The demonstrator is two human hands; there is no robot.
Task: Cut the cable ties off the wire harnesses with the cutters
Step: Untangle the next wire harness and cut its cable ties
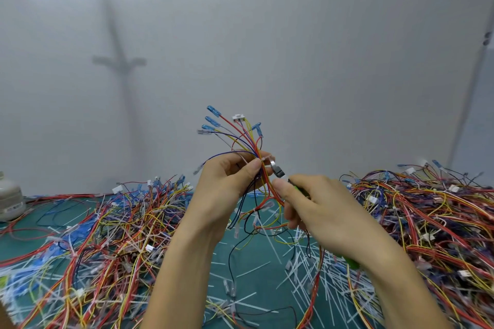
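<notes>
My left hand pinches a wire harness of red, yellow, blue and purple wires held up above the table, its blue and white connectors fanning upward. A small white cable tie sits on the bundle just past my left thumb. My right hand grips green-handled cutters, whose metal jaws lie right at that tie. A green handle end shows below my right wrist. The lower wires of the harness hang down between my hands.
Large heaps of tangled harnesses lie on the green mat, one heap on the left and one on the right. Several cut white tie pieces litter the middle. A white container stands at far left. A grey wall rises behind.
</notes>
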